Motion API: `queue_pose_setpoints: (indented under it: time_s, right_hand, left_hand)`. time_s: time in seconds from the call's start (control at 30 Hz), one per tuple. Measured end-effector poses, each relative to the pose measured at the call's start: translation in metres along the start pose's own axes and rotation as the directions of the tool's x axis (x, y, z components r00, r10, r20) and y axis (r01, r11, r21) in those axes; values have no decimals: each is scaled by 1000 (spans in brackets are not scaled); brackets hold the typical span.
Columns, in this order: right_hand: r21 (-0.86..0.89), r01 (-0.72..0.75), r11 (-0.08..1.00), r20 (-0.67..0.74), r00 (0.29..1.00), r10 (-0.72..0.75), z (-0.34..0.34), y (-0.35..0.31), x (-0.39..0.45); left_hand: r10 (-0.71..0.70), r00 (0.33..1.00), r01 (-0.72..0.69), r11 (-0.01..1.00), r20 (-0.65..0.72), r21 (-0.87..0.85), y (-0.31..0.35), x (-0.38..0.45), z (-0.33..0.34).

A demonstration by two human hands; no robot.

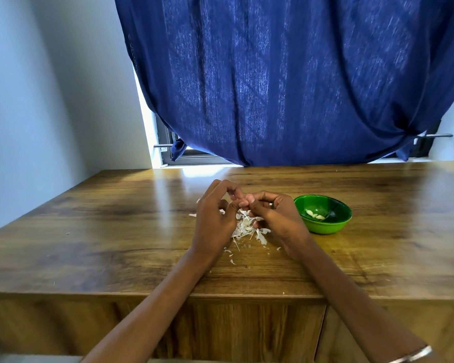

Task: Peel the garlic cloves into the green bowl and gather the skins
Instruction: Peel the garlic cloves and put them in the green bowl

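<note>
Head view shows us both hands close together above the wooden surface (116, 218). Our left hand (215, 218) and right hand (275, 213) have curled fingers (243, 204) that meet over a small thing; we think it is a garlic clove, but it is too hidden to be sure. Directly under the hands lies a pile of white skins (247, 229). Just right of the right hand stands the green bowl (323, 224), with some peeled cloves (315, 215) inside.
</note>
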State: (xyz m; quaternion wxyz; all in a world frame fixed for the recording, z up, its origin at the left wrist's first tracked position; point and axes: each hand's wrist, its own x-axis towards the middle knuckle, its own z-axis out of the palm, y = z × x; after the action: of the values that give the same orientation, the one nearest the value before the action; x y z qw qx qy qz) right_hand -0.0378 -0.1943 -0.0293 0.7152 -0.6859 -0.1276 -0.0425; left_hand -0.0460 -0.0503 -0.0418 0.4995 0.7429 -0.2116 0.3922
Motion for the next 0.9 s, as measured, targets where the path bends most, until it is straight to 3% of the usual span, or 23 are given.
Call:
queue_pose_setpoints:
  time_s: [0.23,0.57,0.9]
  right_hand:
    - [-43,74,996,23,997,-73,0,-2,-3]
    - [-79,148,986,64,988,-143,3,-4,-6]
    - [-66,120,991,167,980,-107,3,-3,-6]
  left_hand:
    - [-11,1000,11,1000,5,7,2,1,0]
    - [106,992,-115,981,64,159,-3,-1,0]
    - [219,974,-225,952,53,206,2,-3,-1]
